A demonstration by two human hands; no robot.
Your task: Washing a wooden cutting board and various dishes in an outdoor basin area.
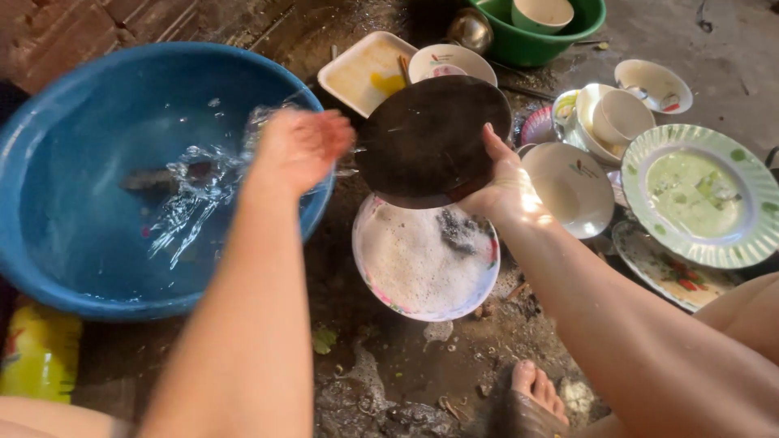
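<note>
Dark round plate [430, 138] held tilted, rim up, between blue basin [49, 243] and bowl of suds [422, 268] on the floor. Right hand [507, 191] closed on its lower right edge, thumb over the rim. Left hand [302, 148] open, holding nothing, blurred, throwing water from the basin at the plate. Best practice, likely: keep the plate angled over the basin side so runoff clears the suds. Unwashed dishes [698, 195] stacked beyond.

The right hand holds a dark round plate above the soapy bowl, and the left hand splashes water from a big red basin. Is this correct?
Not quite: in the head view the big round plastic basin is blue, not red. The rest holds: right hand, dark round plate, soapy bowl, left hand splashing water.
</note>
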